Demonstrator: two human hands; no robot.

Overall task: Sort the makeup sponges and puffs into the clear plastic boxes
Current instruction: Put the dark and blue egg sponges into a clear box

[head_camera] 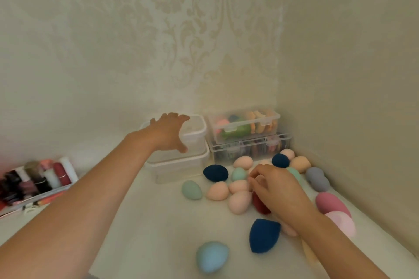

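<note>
Left hand (170, 132), fingers spread wide and holding nothing, reaches over the upper of 2 stacked clear tubs (195, 130); both tubs look empty. Right hand (275, 188) rests among the loose sponges (240, 201) on the white counter (147, 222), fingertips pinched together; whether they hold anything cannot be told. Risk: the upper tub sits only loosely on the lower tub (181, 171), so a careless pull could tip or slide the stack. Egg-shaped sponges roll readily and could scatter if the right wrist sweeps them. At the corner, a latched box (243, 125) holds orange puffs plus green and pink sponges, stacked on a second latched box (249, 148) with unclear contents.
</note>
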